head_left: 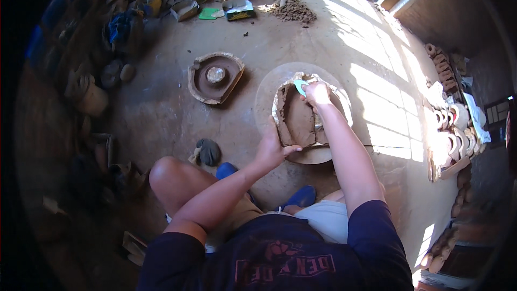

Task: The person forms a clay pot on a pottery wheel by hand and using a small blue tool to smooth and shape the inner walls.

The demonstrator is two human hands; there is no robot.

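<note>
A rough plaster mould with a brown clay slab pressed inside sits on a round turntable in front of me. My left hand grips the mould's near left side, thumb along the clay's lower edge. In my right hand is a flat teal tool, held at the far rim of the clay. A second mould, lined with clay around a central knob, lies on the floor to the left.
Beyond lie a clay heap, boxes and buckets. Fired-looking pieces line the right side. A dark cloth lies near my bent left knee. Pots stand far left. Blue slippers are below the turntable.
</note>
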